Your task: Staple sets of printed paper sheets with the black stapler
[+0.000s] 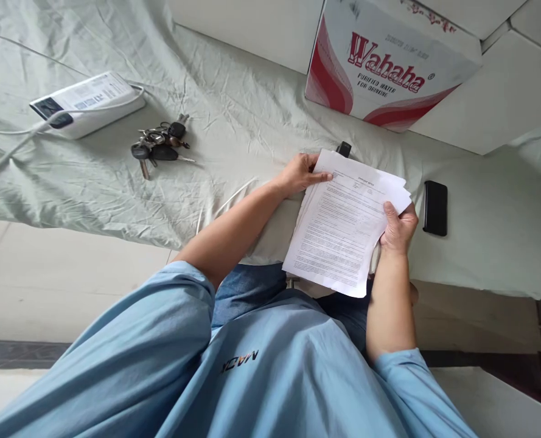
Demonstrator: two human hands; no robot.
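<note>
Both hands clamp the printed paper stack (343, 231), left hand (300, 174) top, right hand (398, 228) side; loosely fanned sheets could slip onto the bedsheet (233, 115).

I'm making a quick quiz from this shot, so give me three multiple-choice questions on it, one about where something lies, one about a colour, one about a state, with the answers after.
1. Where do the keys lie?
A. On the sheet, between the power bank and the papers
B. On top of the box
C. On the floor tiles

2. What colour is the lettering on the box?
A. Green
B. Red
C. Black

3. How are the papers held?
A. Lying flat on the sheet, untouched
B. In one hand only
C. In both hands

Answers:
1 A, the keys rest on the sheet, right of the power bank and left of the papers.
2 B, the brand name is printed in red.
3 C, the left hand grips the top edge and the right hand the right side.
</note>
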